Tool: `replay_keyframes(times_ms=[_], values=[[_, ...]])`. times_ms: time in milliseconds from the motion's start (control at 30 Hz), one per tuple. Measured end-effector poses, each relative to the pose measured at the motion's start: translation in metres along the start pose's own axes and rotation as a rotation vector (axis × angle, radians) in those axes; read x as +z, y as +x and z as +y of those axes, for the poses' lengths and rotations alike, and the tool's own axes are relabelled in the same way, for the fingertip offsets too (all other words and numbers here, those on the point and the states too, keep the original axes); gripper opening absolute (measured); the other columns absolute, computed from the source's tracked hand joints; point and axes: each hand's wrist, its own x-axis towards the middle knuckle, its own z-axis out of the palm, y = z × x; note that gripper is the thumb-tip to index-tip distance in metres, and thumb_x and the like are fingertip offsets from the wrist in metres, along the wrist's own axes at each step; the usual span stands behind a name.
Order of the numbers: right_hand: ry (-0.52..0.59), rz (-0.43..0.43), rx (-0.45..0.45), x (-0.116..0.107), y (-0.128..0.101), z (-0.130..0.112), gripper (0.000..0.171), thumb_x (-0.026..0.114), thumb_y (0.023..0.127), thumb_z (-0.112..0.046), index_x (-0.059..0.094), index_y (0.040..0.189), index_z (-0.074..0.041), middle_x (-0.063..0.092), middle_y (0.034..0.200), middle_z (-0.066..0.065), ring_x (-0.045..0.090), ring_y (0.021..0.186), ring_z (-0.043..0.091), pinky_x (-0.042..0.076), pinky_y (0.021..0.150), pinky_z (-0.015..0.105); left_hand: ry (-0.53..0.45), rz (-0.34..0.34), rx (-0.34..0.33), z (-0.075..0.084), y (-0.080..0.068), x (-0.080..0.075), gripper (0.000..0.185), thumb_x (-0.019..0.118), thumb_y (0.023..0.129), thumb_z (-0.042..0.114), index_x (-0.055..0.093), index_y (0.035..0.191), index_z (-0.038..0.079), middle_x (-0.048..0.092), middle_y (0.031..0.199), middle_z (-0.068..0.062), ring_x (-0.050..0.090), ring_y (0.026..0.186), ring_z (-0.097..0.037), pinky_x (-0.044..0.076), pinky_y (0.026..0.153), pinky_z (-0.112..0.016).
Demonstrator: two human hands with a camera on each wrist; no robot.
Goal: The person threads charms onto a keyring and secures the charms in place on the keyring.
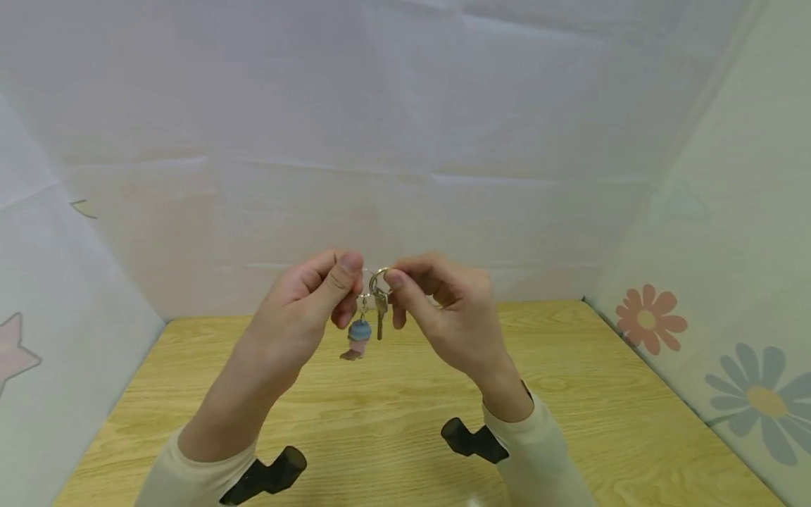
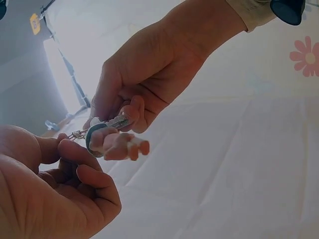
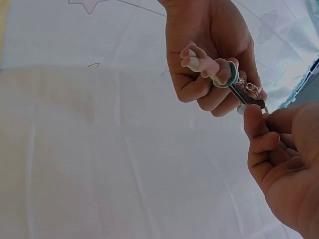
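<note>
In the head view both hands are raised above the table, close together. My left hand (image 1: 304, 303) pinches the thin ring of a figurine keychain between thumb and fingers. The small figurine (image 1: 359, 339), blue on top and pink below, dangles from it on a short chain. My right hand (image 1: 450, 310) pinches a gold-toned key ring (image 1: 374, 283) with thumb and forefinger. A metal key (image 1: 381, 315) hangs from this ring, just right of the figurine. The left wrist view shows the figurine (image 2: 122, 144) overlapping the key (image 2: 118, 121). Fingertips hide where the two rings meet.
A wood-grain table (image 1: 393, 422) lies beneath the hands. Pale cloth walls (image 1: 405, 141) with printed flowers (image 1: 648, 319) and stars stand behind and on both sides. Black wrist mounts (image 1: 269, 475) stick out from both cuffs.
</note>
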Motion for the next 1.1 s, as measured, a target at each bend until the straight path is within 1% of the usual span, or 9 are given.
replay_keyframes(times_ms=[167, 267, 333, 467, 567, 700, 800, 967, 1100], values=[[0.135, 0.022, 0.118, -0.003, -0.002, 0.001, 0.016, 0.066, 0.102, -0.01, 0.068, 0.099, 0.005, 0.067, 0.077, 0.011, 0.061, 0.052, 0.02, 0.047, 0.049, 0.031, 0.001, -0.004, -0.009, -0.002, 0.001, 0.0, 0.043, 0.046, 0.11, 0.036, 0.049, 0.089, -0.001, 0.038, 0.076, -0.015, 0.041, 0.07, -0.031, 0.042, 0.062, -0.036], [0.198, -0.018, 0.226, -0.005, -0.003, 0.001, 0.012, 0.064, 0.102, -0.007, 0.067, 0.104, 0.005, 0.068, 0.079, 0.013, 0.062, 0.053, 0.025, 0.043, 0.05, 0.033, 0.018, 0.009, -0.013, -0.002, 0.001, -0.001, 0.044, 0.045, 0.11, 0.036, 0.05, 0.091, -0.004, 0.039, 0.076, -0.014, 0.042, 0.07, -0.029, 0.038, 0.069, -0.035], [0.169, -0.064, 0.259, -0.005, -0.004, 0.002, 0.012, 0.061, 0.102, -0.003, 0.064, 0.112, 0.003, 0.068, 0.081, 0.011, 0.061, 0.055, 0.024, 0.045, 0.051, 0.033, -0.002, 0.009, -0.027, -0.002, 0.002, -0.002, 0.046, 0.046, 0.11, 0.036, 0.049, 0.092, -0.006, 0.04, 0.076, -0.013, 0.042, 0.07, -0.028, 0.042, 0.067, -0.035], [-0.107, -0.114, 0.153, -0.003, -0.002, 0.005, 0.021, 0.061, 0.1, 0.004, 0.06, 0.121, -0.001, 0.062, 0.075, 0.001, 0.05, 0.051, 0.011, 0.041, 0.047, 0.027, -0.05, 0.016, -0.054, -0.003, 0.002, -0.002, 0.045, 0.05, 0.109, 0.036, 0.051, 0.092, -0.006, 0.041, 0.076, -0.013, 0.045, 0.065, -0.026, 0.05, 0.055, -0.037], [-0.307, -0.083, 0.025, 0.0, 0.0, 0.006, 0.021, 0.065, 0.097, 0.003, 0.063, 0.117, -0.002, 0.056, 0.073, -0.004, 0.042, 0.055, 0.006, 0.035, 0.049, 0.023, -0.023, 0.049, -0.051, -0.003, 0.003, -0.003, 0.042, 0.052, 0.108, 0.035, 0.053, 0.09, -0.003, 0.041, 0.075, -0.012, 0.046, 0.065, -0.026, 0.048, 0.057, -0.034], [-0.373, -0.076, -0.088, 0.002, 0.002, 0.005, 0.021, 0.067, 0.093, 0.005, 0.067, 0.112, -0.002, 0.058, 0.087, 0.002, 0.047, 0.064, 0.008, 0.037, 0.054, 0.026, 0.048, 0.085, -0.042, -0.004, 0.003, -0.003, 0.042, 0.052, 0.108, 0.035, 0.055, 0.09, -0.002, 0.043, 0.075, -0.011, 0.045, 0.071, -0.028, 0.041, 0.066, -0.032], [-0.418, -0.079, -0.149, 0.004, 0.003, 0.005, 0.019, 0.068, 0.092, 0.006, 0.068, 0.11, -0.001, 0.059, 0.096, 0.007, 0.05, 0.068, 0.012, 0.039, 0.057, 0.026, 0.042, 0.074, -0.044, -0.005, 0.004, -0.003, 0.043, 0.053, 0.108, 0.036, 0.055, 0.089, -0.003, 0.042, 0.075, -0.012, 0.046, 0.07, -0.029, 0.047, 0.063, -0.034], [-0.459, -0.073, -0.192, 0.006, 0.005, 0.007, 0.015, 0.071, 0.091, 0.006, 0.067, 0.103, 0.0, 0.061, 0.097, 0.008, 0.054, 0.072, 0.014, 0.041, 0.06, 0.025, 0.011, 0.049, -0.046, -0.005, 0.004, -0.003, 0.044, 0.054, 0.107, 0.035, 0.054, 0.087, -0.004, 0.041, 0.074, -0.014, 0.046, 0.067, -0.03, 0.054, 0.052, -0.043], [-0.476, -0.072, -0.201, 0.006, 0.003, 0.007, 0.015, 0.072, 0.09, 0.008, 0.066, 0.101, 0.0, 0.063, 0.097, 0.008, 0.054, 0.073, 0.013, 0.042, 0.06, 0.024, 0.058, 0.064, -0.045, -0.005, 0.004, -0.004, 0.043, 0.054, 0.107, 0.036, 0.055, 0.086, -0.001, 0.042, 0.073, -0.012, 0.046, 0.07, -0.029, 0.046, 0.064, -0.035]])
